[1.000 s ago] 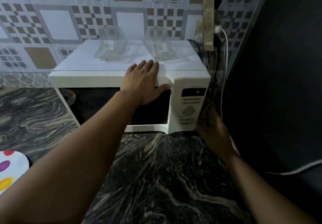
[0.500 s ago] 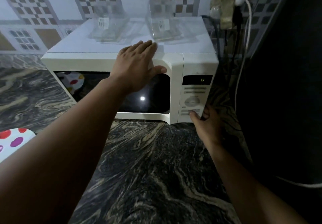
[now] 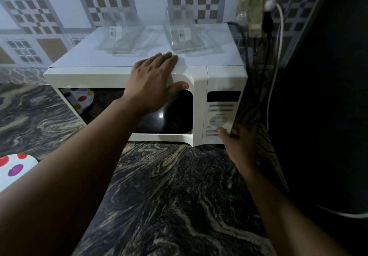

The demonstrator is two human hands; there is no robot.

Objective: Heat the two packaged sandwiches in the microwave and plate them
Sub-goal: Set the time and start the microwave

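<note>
A white microwave (image 3: 219, 76) stands on the dark marbled counter with its door closed. Two clear plastic sandwich packages rest on its top, one on the left (image 3: 121, 36) and one on the right (image 3: 184, 36); both look empty. My left hand (image 3: 153, 82) lies flat over the door's top edge, fingers straight, thumb on the door front. My right hand (image 3: 237, 142) is at the lower right of the control panel (image 3: 221, 116), its thumb touching a lower button while the fingers curl behind the microwave's corner. What is inside the microwave is hidden behind the dark window.
A white plate with coloured dots (image 3: 14, 168) sits at the left edge of the counter (image 3: 169, 196); its reflection shows in the door glass. A wall socket with a white plug and cable (image 3: 276, 36) hangs to the right. A dark surface fills the right side.
My right hand has risen from below the panel's corner to its lower buttons, thumb now on one. The display, which showed a digit, now looks blank. The left hand stays on the door.
</note>
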